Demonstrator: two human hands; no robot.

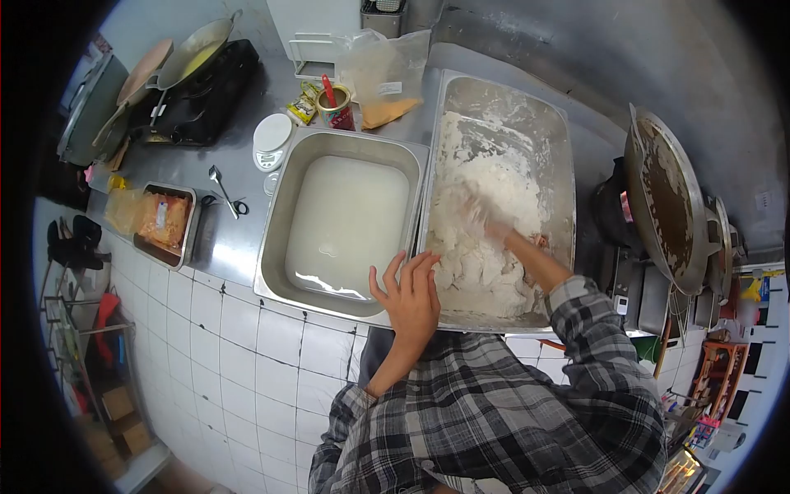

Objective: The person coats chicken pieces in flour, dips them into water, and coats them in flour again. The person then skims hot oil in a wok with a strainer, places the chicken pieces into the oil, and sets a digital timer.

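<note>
My left hand (407, 298) is open, its fingers spread over the near corner where two metal pans meet. It holds nothing. Flour covers my right hand (479, 216), which is smeared by motion above the white flour (514, 185) in the right metal pan (562, 132). Whether its fingers grip anything cannot be made out. Several flour-coated lumps (485, 280) lie at the near end of that pan; what is under the coating is hidden. The left metal pan (276, 239) holds cloudy whitish liquid (350, 218).
Behind the left pan stand a white kitchen scale (272, 133), an open can (336, 109) with a red handle in it, and a plastic bag (383, 66). To the left are tongs (222, 189), a tray of packed meat (163, 221) and a wok (196, 53). A large pan (665, 198) stands right.
</note>
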